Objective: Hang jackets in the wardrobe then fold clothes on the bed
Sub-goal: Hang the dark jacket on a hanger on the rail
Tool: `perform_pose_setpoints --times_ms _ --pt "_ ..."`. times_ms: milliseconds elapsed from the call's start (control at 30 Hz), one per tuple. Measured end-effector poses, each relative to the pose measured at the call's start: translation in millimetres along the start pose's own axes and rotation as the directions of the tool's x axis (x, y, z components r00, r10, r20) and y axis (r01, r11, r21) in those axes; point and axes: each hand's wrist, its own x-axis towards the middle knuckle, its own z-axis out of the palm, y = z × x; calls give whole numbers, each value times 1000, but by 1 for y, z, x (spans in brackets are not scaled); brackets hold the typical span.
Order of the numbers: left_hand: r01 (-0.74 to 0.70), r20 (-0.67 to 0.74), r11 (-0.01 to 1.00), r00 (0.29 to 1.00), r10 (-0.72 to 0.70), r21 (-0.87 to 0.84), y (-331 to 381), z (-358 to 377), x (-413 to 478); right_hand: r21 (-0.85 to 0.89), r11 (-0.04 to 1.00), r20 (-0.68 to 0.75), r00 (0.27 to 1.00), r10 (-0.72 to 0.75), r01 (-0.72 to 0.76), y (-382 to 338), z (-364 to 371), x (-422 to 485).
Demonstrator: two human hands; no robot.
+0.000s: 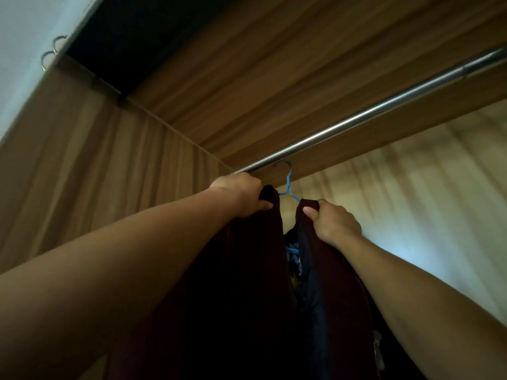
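While the blue hanger [288,185] sits with its hook at the metal rail [356,119] in the head view, the dark jacket [247,270] hangs straight down. The left hand [241,196] grips one shoulder and the right hand [336,223] the other, the left nearer the rail.

jacket [247,270]: dark maroon | hanger [288,185]: blue | rail [356,120]: silver | wardrobe [247,78]: brown woodgrain

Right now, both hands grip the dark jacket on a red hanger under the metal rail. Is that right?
No. The hanger is blue, not red, as the head view shows. The left hand and right hand do grip the dark jacket under the metal rail.
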Motion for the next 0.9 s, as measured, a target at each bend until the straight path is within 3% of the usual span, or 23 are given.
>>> perform_pose_setpoints --times_ms 233,467,633,767,900 --pt "67 -39 998 997 -66 19 -11 -18 -5 103 995 -42 999 -12 17 -21 -1 18" --pt "137 -83 971 989 -123 196 -17 -11 -52 274 952 -37 991 -128 134 -34 23 -11" --pt "200 -334 957 935 -123 208 -8 9 -79 195 972 -158 982 -101 131 -33 24 -35" --pt "192 -470 981 862 -188 -40 9 35 -96 164 982 -81 991 104 -90 -37 14 -56" --pt "151 -493 888 785 -375 -435 35 63 -122 260 949 61 984 167 -177 -47 18 -82"
